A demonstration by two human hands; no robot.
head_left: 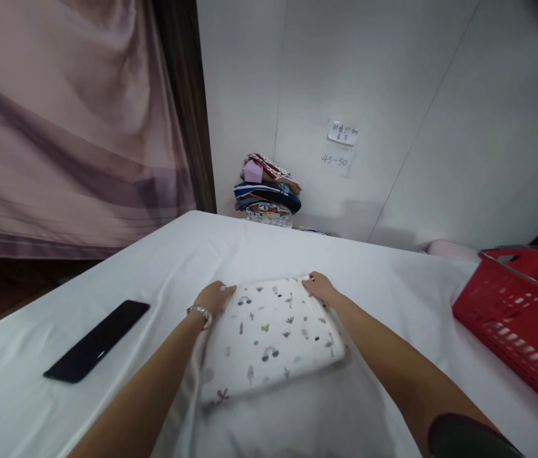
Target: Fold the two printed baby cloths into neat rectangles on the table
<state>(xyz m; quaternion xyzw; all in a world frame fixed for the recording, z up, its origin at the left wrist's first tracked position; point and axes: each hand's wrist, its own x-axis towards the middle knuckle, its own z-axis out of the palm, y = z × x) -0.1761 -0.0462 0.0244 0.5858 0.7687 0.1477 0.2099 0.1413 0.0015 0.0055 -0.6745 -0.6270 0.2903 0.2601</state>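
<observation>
A white cloth (269, 331) printed with small rainbows, flamingos and plants lies folded into a rough rectangle. My left hand (212, 298), with a bracelet at the wrist, pinches its far left corner. At the far right corner, my right hand (320, 287) has its fingers closed on the same cloth. The cloth's near edge seems slightly raised from the white surface, with a shadow beneath it. Parts of my fingertips are hidden by the fabric.
The white-covered table (164, 267) carries a dark flat phone-like slab (100, 340) at left. A red perforated basket (517, 312) with a metal handle stands at right. Folded fabrics (269, 191) are stacked beyond the far edge, below wall notes (340, 146). A pink curtain (73, 127) hangs at left.
</observation>
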